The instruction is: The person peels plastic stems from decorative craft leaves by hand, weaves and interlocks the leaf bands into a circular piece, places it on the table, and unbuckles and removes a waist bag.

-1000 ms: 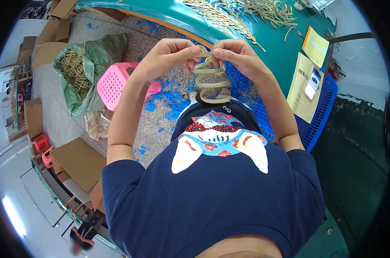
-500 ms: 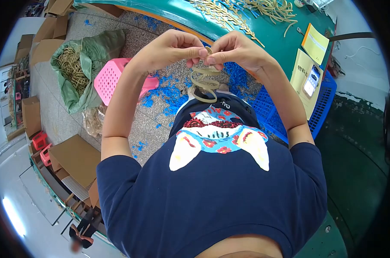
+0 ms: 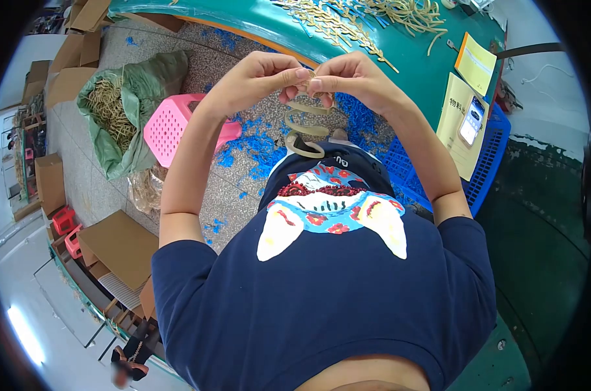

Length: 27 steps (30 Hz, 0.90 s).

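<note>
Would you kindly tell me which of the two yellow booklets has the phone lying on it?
The booklet with the large black characters has the phone on it; the other booklet, with the orange edge, does not.

A pink stool [image 3: 168, 130] stands beside a green sack [image 3: 135, 98].

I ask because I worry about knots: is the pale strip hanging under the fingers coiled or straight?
Coiled. The strip hangs below the left hand and right hand in loops, one under another.
</note>
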Motion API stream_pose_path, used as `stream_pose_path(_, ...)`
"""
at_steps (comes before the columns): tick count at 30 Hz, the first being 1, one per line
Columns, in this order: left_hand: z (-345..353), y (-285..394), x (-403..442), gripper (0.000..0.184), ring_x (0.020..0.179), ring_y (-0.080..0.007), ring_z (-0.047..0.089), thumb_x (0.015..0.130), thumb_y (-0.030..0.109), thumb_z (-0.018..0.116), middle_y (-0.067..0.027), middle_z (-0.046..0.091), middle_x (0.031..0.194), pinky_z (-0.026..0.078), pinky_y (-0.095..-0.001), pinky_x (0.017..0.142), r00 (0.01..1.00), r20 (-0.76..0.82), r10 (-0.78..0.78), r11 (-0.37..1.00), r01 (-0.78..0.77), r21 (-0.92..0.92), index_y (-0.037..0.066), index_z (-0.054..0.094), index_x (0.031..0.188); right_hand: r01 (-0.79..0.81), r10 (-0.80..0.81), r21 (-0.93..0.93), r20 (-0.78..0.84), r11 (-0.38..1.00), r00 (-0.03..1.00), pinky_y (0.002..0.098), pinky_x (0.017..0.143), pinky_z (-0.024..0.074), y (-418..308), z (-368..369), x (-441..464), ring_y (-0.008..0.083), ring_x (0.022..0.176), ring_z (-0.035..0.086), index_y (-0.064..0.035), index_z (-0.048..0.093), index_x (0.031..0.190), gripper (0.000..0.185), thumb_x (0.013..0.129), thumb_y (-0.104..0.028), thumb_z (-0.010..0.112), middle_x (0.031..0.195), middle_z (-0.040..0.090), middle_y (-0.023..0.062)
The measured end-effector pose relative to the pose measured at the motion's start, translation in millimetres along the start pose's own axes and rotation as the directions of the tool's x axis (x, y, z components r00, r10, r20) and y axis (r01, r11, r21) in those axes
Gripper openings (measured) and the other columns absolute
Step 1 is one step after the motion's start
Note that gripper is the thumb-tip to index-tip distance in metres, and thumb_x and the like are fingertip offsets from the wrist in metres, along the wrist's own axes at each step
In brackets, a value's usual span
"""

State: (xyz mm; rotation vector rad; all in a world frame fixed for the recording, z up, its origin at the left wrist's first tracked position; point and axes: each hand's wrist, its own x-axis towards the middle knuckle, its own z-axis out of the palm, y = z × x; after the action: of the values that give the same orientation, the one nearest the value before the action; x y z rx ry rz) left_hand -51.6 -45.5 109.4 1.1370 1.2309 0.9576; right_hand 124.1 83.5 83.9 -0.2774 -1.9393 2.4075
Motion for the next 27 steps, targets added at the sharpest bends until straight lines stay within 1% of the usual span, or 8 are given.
stream_pose_path(4,0.9,-2.4,0.6,0.021,0.070,-0.0051,0.053,0.090,0.022,0.057,0.0005,0.059,0.076,0.044,-0.0205,0.063,0.999,0.047,0.012,1.000,-0.011,-0.014,0.002,0.062,0.087,0.081,-0.081,-0.026,0.001,0.996,0.997,0.0245,0.066,0.0451,2.2,2.8,0.9,0.0121,0.082,0.058,0.0006,0.065,0.077,0.020,0.082,-0.018,0.067,0.084,0.063,0.0082)
stream_pose_path(7,2.3,0.2,0.3,0.018,0.070,-0.0053,0.053,0.089,0.019,0.058,0.0004,0.059,0.076,0.044,-0.0204,0.064,0.999,0.036,0.035,0.998,-0.033,-0.054,0.002,0.061,0.085,0.241,-0.243,-0.030,-0.047,0.970,0.969,0.0221,0.070,0.0444,17.0,0.9,4.3,0.0079,0.080,0.058,-0.0017,0.067,0.083,0.023,0.084,-0.025,0.064,0.084,0.064,0.0054)
stream_pose_path(10,0.8,-0.4,0.0,0.017,0.068,-0.0055,0.055,0.088,0.018,0.060,-0.0002,0.060,0.075,0.044,-0.0202,0.062,0.999,-0.024,0.032,0.996,-0.034,-0.078,0.002,0.062,0.085,0.129,-0.117,0.195,-0.073,0.972,0.990,0.0247,0.077,0.0443,27.4,-13.6,4.9,0.0083,0.089,0.056,-0.0021,0.067,0.088,0.028,0.086,-0.030,0.061,0.086,0.065,0.0046)
stream_pose_path(14,-1.1,1.2,-3.8,0.018,0.069,-0.0064,0.057,0.086,0.018,0.063,-0.0022,0.063,0.077,0.046,-0.0204,0.063,1.000,-0.031,-0.008,0.989,0.003,-0.145,0.000,0.064,0.088,0.087,-0.084,-0.025,0.115,0.996,0.990,0.0280,0.080,0.0451,17.5,-22.7,-1.4,0.0118,0.076,0.059,-0.0007,0.065,0.094,0.041,0.086,-0.040,0.057,0.093,0.063,0.0083)
stream_pose_path(17,-2.8,-4.3,-3.9,0.018,0.070,-0.0064,0.057,0.086,0.018,0.063,-0.0021,0.063,0.077,0.046,-0.0202,0.063,0.998,-0.062,0.003,0.985,-0.014,-0.173,0.001,0.064,0.089,0.167,-0.168,0.032,0.019,0.985,0.986,0.0266,0.075,0.0465,21.4,-21.1,0.5,0.0110,0.070,0.058,-0.0016,0.065,0.088,0.035,0.085,-0.036,0.061,0.095,0.062,0.0091)
stream_pose_path(20,-4.5,-7.9,-4.8,0.019,0.070,-0.0077,0.058,0.085,0.018,0.063,-0.0035,0.064,0.080,0.046,-0.0211,0.063,0.998,-0.044,0.039,0.981,-0.047,-0.190,0.000,0.064,0.091,0.132,-0.134,0.117,0.005,0.984,0.991,0.0248,0.072,0.0467,11.2,-21.0,-5.2,0.0109,0.070,0.058,-0.0019,0.064,0.080,0.024,0.082,-0.026,0.066,0.098,0.060,0.0090)
stream_pose_path(23,-7.4,-7.5,-1.0,0.021,0.072,-0.0098,0.060,0.085,0.017,0.063,-0.0054,0.065,0.083,0.048,-0.0224,0.064,0.997,0.036,0.072,0.996,-0.070,-0.055,-0.001,0.064,0.094,0.055,-0.059,0.055,0.062,0.997,0.996,0.0218,0.070,0.0461,4.4,-19.2,-6.0,0.0095,0.073,0.057,-0.0026,0.063,0.075,0.016,0.080,-0.018,0.068,0.100,0.059,0.0075)
stream_pose_path(27,-19.4,-4.3,3.8,0.025,0.076,-0.0113,0.061,0.085,0.016,0.064,-0.0083,0.066,0.088,0.050,-0.0242,0.070,0.981,0.195,0.014,0.999,-0.023,0.044,-0.003,0.063,0.101,0.169,-0.166,-0.102,0.042,0.980,0.985,0.0227,0.067,0.0451,14.7,-19.6,0.7,0.0090,0.077,0.057,-0.0031,0.066,0.082,0.018,0.080,-0.021,0.069,0.086,0.062,0.0016)
